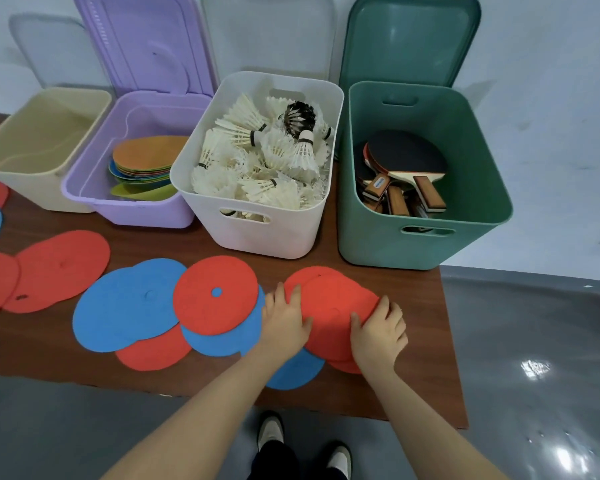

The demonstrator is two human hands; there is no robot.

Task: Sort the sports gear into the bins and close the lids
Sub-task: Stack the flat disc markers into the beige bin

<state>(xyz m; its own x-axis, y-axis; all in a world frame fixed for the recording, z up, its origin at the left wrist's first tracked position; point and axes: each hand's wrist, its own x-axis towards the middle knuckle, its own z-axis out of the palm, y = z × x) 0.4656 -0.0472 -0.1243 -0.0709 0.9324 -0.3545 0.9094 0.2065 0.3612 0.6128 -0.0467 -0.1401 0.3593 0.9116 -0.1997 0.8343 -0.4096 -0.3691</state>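
Flat red and blue discs lie spread across the brown table (420, 375). A small stack of red discs (329, 299) sits at the right end, over a blue disc (298, 370). My left hand (284, 323) presses flat on the stack's left edge. My right hand (380, 332) grips its right edge with curled fingers. Another red disc (215, 299) lies to the left over blue discs (125, 306). Behind stand the purple bin (94, 188) holding coloured discs, the white bin (264, 237) of shuttlecocks and the green bin (482, 209) of table tennis paddles.
A beige bin (0, 161) stands at the far left. All lids are up against the wall, including the purple lid (142, 43) and green lid (409, 36). More red discs (59, 268) lie at the left. The table's right edge drops to a grey floor.
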